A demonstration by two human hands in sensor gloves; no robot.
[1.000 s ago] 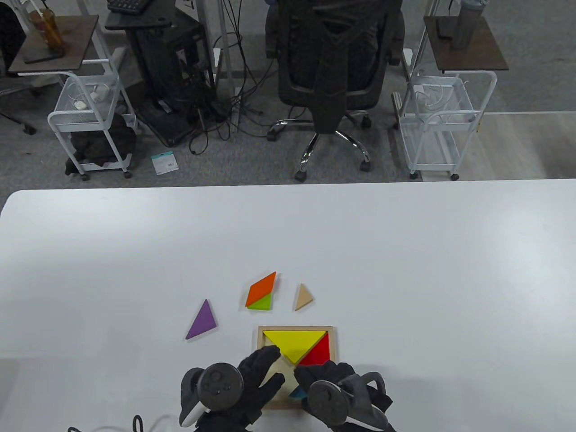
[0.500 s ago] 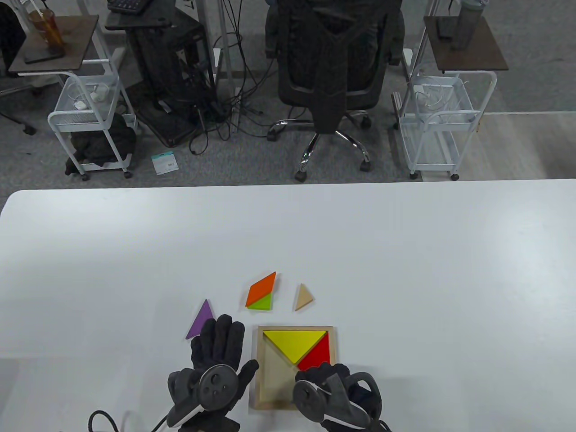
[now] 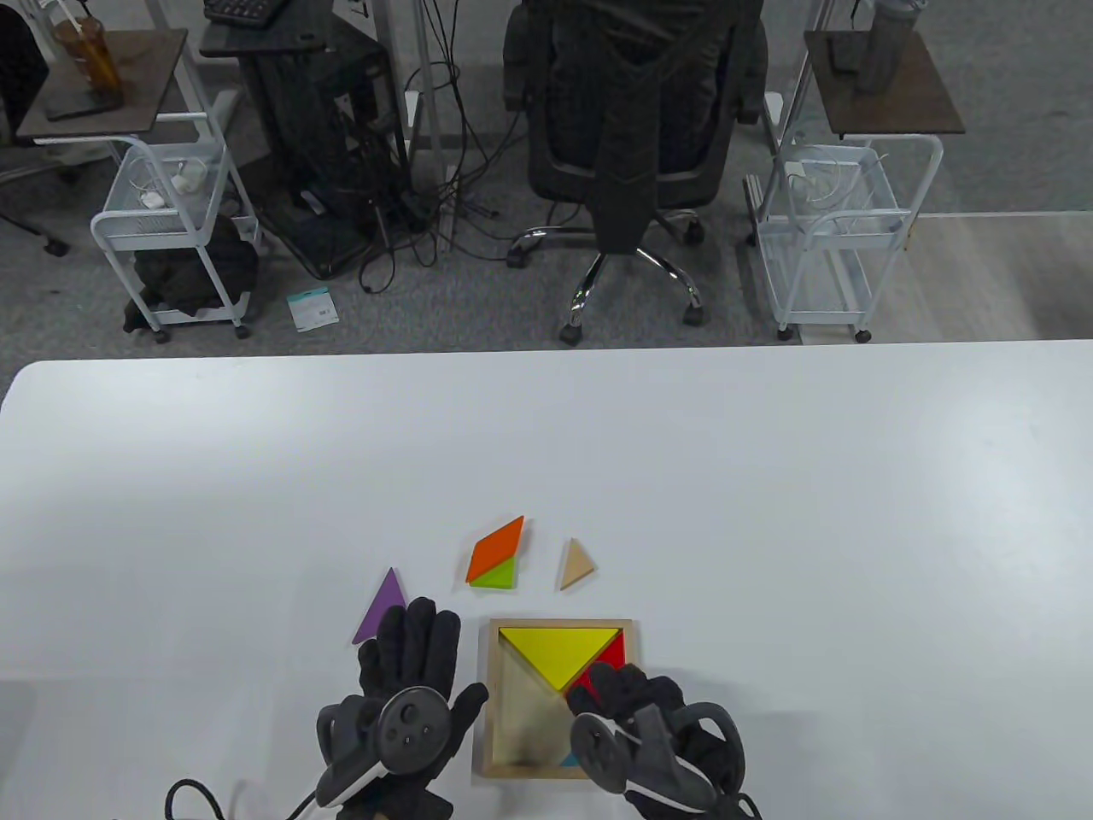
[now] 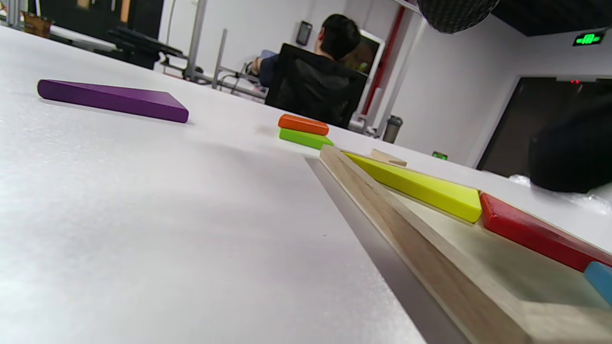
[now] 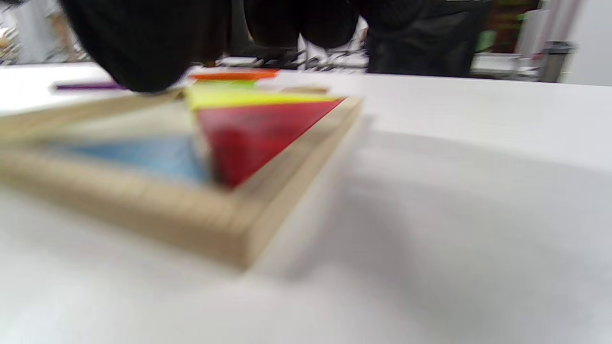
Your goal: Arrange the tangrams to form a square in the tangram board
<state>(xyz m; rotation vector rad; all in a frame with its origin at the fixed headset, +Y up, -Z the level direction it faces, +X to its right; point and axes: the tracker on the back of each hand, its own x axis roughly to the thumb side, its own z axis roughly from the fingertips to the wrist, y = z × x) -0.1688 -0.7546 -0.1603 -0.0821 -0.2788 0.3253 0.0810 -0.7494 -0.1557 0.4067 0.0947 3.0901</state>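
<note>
The wooden tangram board point(image 3: 484, 683) lies near the table's front edge. In it lie a yellow triangle point(image 3: 559, 653), a red triangle point(image 3: 616, 655) and a blue piece point(image 3: 569, 759) at the front rim. My left hand point(image 3: 414, 653) lies flat on the table left of the board, its straight fingertips at the purple triangle point(image 3: 384, 602). My right hand point(image 3: 628, 692) is over the board's front right part, bent fingers point(image 5: 143, 52) resting on the red triangle point(image 5: 253, 129) and holding nothing. The right wrist view is blurred.
Behind the board an orange parallelogram point(image 3: 497, 547) lies against a green triangle point(image 3: 497, 578), with a tan triangle point(image 3: 577, 564) to their right. Beyond the table's far edge stand an office chair point(image 3: 632, 128) and two white wire carts point(image 3: 166, 231).
My left hand left the board and moved left onto the table beside the purple triangle. My right hand slid forward over the red triangle, uncovering the blue piece at the front rim.
</note>
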